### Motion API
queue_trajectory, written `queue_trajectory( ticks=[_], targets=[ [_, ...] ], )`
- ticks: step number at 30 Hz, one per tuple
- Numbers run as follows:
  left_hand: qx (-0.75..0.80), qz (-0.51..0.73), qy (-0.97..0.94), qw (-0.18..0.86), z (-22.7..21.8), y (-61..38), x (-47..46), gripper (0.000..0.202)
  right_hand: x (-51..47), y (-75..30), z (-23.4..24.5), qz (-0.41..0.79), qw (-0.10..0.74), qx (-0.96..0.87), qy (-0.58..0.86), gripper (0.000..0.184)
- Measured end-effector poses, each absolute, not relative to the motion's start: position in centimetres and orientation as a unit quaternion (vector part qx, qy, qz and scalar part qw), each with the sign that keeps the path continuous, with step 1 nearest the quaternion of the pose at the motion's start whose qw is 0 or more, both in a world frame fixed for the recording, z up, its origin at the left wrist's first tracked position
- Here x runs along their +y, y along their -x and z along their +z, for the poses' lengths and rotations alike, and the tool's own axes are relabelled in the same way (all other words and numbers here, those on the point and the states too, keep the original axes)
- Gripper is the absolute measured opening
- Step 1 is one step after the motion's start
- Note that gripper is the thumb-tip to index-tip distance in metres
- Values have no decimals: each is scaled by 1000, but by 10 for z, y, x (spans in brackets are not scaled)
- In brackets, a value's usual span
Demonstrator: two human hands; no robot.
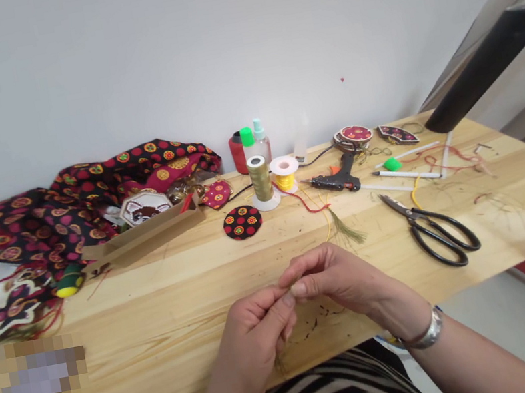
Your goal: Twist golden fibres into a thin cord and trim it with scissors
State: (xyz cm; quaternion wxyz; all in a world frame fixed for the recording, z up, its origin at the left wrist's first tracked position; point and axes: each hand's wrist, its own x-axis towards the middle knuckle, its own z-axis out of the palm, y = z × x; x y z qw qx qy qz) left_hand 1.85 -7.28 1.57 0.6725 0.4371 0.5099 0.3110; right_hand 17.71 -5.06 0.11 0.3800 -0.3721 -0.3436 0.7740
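Observation:
My left hand and my right hand meet over the front edge of the table, both closed in a pinch with fingertips touching. A bit of olive-green thread hangs below my left fingers; most of it is hidden in the hands. Beyond them lies a small olive tassel tied with red cord. A spool of olive thread stands upright beside a spool of yellow cord. In front of the spools a round patterned fabric piece lies flat.
Black-handled scissors lie to the right, with a glue gun and a white pen behind. Patterned cloth is heaped at the back left behind a cardboard tray. A black tube slants in at right.

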Motion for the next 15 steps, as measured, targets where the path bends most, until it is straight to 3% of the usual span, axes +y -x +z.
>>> queue_trajectory(
  ticks=[15],
  targets=[
    [465, 325, -311, 762, 16, -15, -71, 22, -49, -179, 5, 578, 488, -448, 477, 18]
  ],
)
